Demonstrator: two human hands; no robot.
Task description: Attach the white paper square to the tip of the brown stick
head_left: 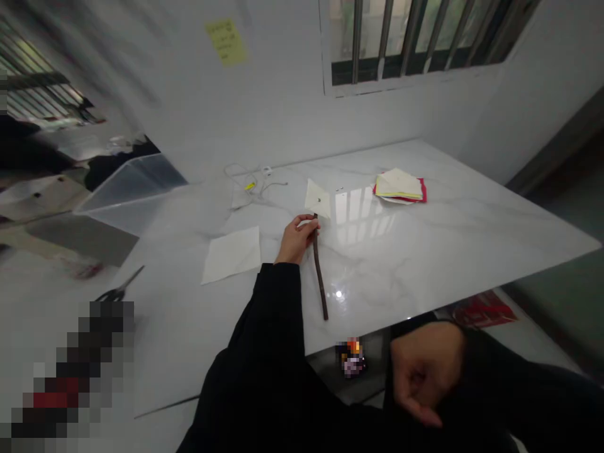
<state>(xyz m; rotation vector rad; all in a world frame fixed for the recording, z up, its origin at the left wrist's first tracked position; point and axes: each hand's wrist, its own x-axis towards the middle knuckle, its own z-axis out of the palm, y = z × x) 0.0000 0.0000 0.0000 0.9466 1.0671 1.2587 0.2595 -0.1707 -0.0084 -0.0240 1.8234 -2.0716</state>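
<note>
My left hand reaches out over the white marble table and its fingers are closed round the far end of a thin dark stick. The stick lies on the tabletop and points back toward me. A small pale paper piece sits at the stick's far tip, just past my fingers. My right hand hangs below the table's near edge, in a black sleeve, fingers curled in with nothing visible in them.
A white paper sheet lies left of my left hand. Scissors rest near the left edge. A stack of coloured papers sits at the far right, a white cable at the back, a clear plastic bin at the left.
</note>
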